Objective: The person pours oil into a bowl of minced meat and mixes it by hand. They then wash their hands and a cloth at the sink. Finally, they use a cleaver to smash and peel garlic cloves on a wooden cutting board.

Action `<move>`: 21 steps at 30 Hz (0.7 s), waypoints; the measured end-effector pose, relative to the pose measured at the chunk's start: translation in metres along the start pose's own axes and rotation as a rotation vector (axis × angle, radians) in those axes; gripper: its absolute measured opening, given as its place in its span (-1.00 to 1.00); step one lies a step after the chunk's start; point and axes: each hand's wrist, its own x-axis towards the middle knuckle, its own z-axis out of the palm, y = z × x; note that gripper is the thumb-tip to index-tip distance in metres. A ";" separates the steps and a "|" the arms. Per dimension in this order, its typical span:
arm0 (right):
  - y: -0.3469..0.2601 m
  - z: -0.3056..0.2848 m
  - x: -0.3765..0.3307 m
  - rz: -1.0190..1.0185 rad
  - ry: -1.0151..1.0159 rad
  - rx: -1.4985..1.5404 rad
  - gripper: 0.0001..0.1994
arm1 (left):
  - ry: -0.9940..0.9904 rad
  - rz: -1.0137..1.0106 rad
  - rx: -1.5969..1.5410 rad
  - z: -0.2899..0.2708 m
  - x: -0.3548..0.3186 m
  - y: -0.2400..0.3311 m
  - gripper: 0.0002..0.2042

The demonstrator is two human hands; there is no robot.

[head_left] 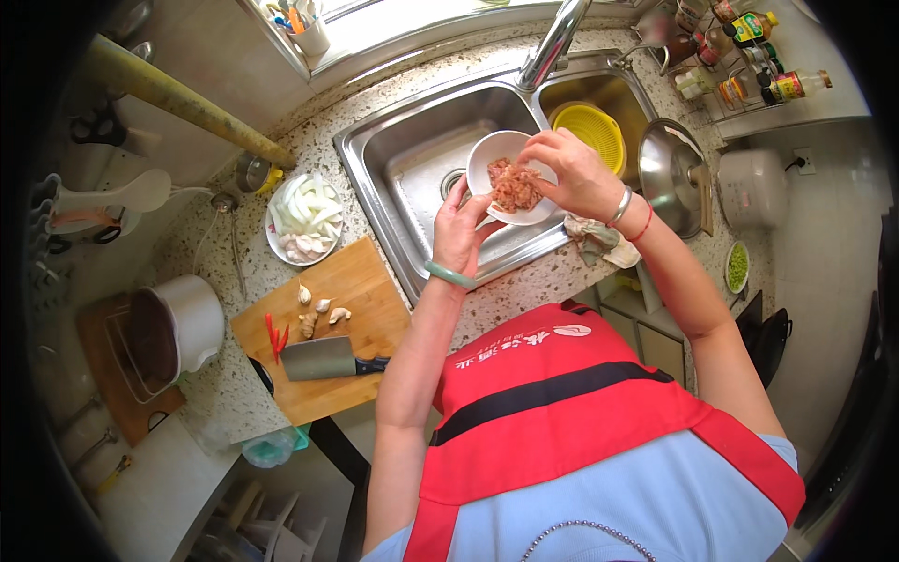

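Note:
A white bowl (489, 148) of raw sliced meat (514, 190) is held over the front edge of the double steel sink. My left hand (458, 231), with a green bangle at its wrist, grips the bowl's near-left rim, thumb on top. From the right my right hand (581, 176) reaches over the bowl, its fingers closed in a pinch on the meat. A silver bangle and a red string circle that wrist. The tips of the right fingers are partly hidden against the meat.
Left of the sink (393, 155) stand a plate of pale cut vegetables (307, 214) and a cutting board (375, 272) with a cleaver (318, 359), red chillies, garlic and ginger. A yellow basket (599, 131) sits in the right basin. Beside it are a pan lid (670, 178) and a rag (595, 239).

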 end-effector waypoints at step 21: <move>0.005 -0.002 -0.002 0.354 -0.110 0.371 -0.80 | -0.011 0.003 0.018 0.001 0.001 -0.001 -0.60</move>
